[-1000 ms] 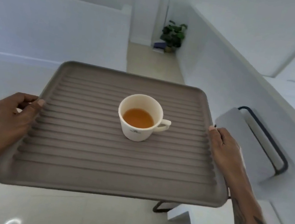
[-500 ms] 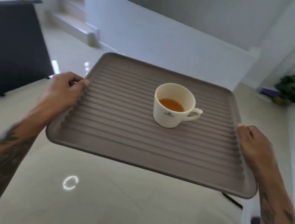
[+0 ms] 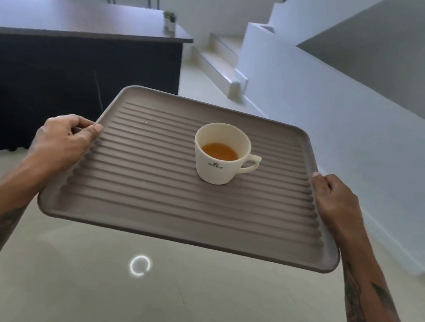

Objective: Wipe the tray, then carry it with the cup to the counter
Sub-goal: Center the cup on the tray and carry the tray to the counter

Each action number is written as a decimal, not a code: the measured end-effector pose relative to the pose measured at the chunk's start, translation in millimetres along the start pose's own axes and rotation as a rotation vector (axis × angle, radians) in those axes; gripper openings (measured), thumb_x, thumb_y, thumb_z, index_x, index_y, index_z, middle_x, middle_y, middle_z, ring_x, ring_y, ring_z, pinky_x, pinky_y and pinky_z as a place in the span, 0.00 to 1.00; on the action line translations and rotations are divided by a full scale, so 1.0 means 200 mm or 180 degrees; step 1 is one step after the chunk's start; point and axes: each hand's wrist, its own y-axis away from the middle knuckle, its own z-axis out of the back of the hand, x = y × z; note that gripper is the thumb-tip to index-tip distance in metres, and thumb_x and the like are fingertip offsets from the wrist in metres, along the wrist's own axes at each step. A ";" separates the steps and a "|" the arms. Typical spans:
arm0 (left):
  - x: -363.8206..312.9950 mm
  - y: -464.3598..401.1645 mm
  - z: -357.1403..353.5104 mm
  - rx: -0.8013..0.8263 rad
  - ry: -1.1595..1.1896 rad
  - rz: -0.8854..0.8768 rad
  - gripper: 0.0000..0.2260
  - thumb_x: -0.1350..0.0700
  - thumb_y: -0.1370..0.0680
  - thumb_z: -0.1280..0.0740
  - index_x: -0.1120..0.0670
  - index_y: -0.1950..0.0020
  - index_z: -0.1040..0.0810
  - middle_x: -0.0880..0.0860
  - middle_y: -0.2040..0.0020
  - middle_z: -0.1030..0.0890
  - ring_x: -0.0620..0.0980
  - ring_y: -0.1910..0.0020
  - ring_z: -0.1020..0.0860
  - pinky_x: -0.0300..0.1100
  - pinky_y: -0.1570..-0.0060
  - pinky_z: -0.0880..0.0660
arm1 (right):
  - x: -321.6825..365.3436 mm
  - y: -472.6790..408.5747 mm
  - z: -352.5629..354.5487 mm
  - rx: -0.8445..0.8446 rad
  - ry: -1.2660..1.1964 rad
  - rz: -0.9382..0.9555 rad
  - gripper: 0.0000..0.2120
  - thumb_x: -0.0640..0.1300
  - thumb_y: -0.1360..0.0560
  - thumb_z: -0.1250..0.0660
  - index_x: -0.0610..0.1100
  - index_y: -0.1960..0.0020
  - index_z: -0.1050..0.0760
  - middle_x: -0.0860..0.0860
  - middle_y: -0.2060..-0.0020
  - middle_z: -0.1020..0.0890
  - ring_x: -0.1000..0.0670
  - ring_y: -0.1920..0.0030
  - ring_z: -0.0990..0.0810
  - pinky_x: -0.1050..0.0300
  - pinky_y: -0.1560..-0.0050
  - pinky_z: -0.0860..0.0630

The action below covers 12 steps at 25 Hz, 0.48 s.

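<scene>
left hand (image 3: 64, 137), right hand (image 3: 335, 199) grip tray (image 3: 169, 210) | cup (image 3: 221, 154) aboard | counter (image 3: 74, 22) ahead-left, stairs (image 3: 222, 61) right

Both tattooed forearms reach forward, the left hand (image 3: 65, 136) and right hand (image 3: 335, 199) clamped on opposite side rims of a ribbed grey-brown plastic tray (image 3: 142, 205), thumbs on top, fingers (image 3: 80, 122) curled under.
</scene>
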 end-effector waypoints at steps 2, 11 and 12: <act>0.03 -0.13 0.01 -0.0195 0.0035 0.0138 0.14 0.45 0.21 0.34 0.53 0.44 0.17 0.56 0.51 0.16 0.57 0.49 0.19 0.55 0.45 0.23 | 0.09 -0.25 -0.13 0.0195 -0.0025 0.0187 0.23 0.54 0.18 0.44 0.35 0.55 0.27 0.41 0.61 0.20 0.40 0.57 0.24 0.52 0.59 0.34; 0.26 -0.83 0.10 -0.0830 0.0054 0.0531 0.14 0.44 0.22 0.33 0.53 0.46 0.17 0.54 0.53 0.15 0.56 0.51 0.17 0.55 0.46 0.21 | 0.62 -1.20 -0.90 0.0881 -0.0098 0.0647 0.21 0.55 0.18 0.44 0.38 0.56 0.26 0.47 0.64 0.23 0.42 0.57 0.26 0.54 0.57 0.36; 0.29 -0.94 0.12 -0.0881 0.0052 0.0526 0.14 0.44 0.22 0.33 0.53 0.46 0.17 0.54 0.52 0.15 0.56 0.51 0.17 0.57 0.45 0.21 | 0.69 -1.29 -1.02 0.0893 -0.0142 0.0711 0.21 0.55 0.18 0.44 0.38 0.56 0.26 0.46 0.63 0.23 0.42 0.57 0.26 0.55 0.57 0.36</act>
